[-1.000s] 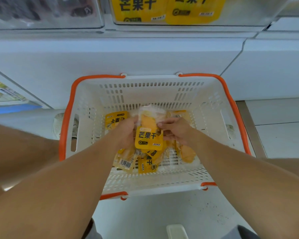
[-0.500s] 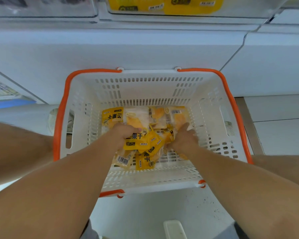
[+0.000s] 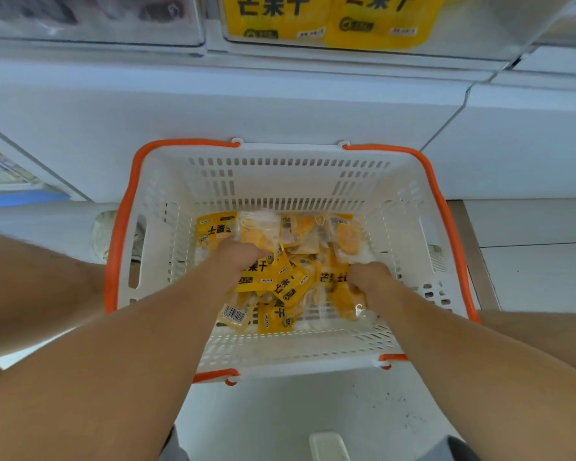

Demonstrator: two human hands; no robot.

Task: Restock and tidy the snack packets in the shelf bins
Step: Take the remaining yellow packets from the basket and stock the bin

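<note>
A white slotted basket (image 3: 280, 181) with orange handles stands on the floor below me. Several yellow dried-mango packets (image 3: 343, 234) lie heaped on its bottom. My left hand (image 3: 236, 261) is down in the heap, fingers curled around a yellow packet (image 3: 256, 277) with black lettering. My right hand (image 3: 369, 277) is also in the basket, fingers closed on another yellow packet (image 3: 336, 284) at the heap's right side. At the top, a clear shelf bin (image 3: 479, 44) holds two large yellow mango packets (image 3: 330, 18).
A white shelf base (image 3: 246, 104) rises right behind the basket. A second clear bin (image 3: 90, 21) with dark contents sits at the top left. A shoe (image 3: 102, 237) shows left of the basket. White floor (image 3: 296, 410) lies in front.
The packet that both hands held up over the basket went down into the heap. Both hands then dropped lower and closed on packets, the right hand moving to the right.
</note>
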